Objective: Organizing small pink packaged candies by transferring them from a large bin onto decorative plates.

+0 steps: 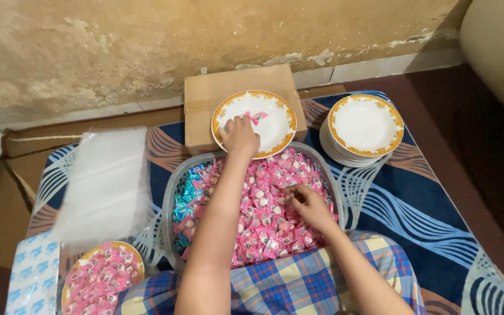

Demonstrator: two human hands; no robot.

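Note:
A grey plastic basket (169, 201) in front of me is full of small pink wrapped candies (263, 221), with some blue ones (186, 195) at its left side. My left hand (239, 135) reaches over the basket onto a white plate with an orange rim (278, 102), which rests on a cardboard box (205, 93); its fingers are closed over pink candies on the plate. My right hand (309, 205) lies in the basket with its fingers curled on the pink candies there.
A stack of matching plates (366, 125) stands to the right on a blue patterned mat (427, 216). A pile of clear plastic bags (109, 181) lies left. A plate filled with pink candies (101, 280) and a blue-white packet (33, 280) sit at lower left.

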